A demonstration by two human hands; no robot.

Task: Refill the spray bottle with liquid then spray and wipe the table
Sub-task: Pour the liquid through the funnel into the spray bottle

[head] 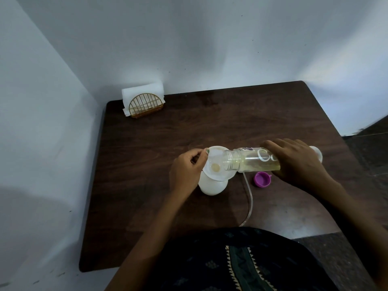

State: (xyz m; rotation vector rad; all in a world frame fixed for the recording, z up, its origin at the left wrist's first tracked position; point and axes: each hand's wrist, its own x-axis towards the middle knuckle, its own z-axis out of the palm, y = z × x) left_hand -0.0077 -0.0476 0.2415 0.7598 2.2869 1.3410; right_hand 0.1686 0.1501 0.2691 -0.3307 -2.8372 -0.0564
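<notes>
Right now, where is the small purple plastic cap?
The small purple plastic cap lies open side up on the dark wooden table, just below the tilted clear bottle, near the right hand.

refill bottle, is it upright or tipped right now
Tipped. The refill bottle lies almost level in the right hand, uncapped mouth over the white funnel.

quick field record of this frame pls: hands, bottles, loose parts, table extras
left hand: holds funnel rim on white spray bottle
right hand: tips clear refill bottle, mouth over funnel
liquid: pale yellow, small pool in funnel
purple cap: off, lying on table beside right hand
clear tube: loose on table, sprayer head not visible
napkin holder: far left corner, with white napkins
</notes>
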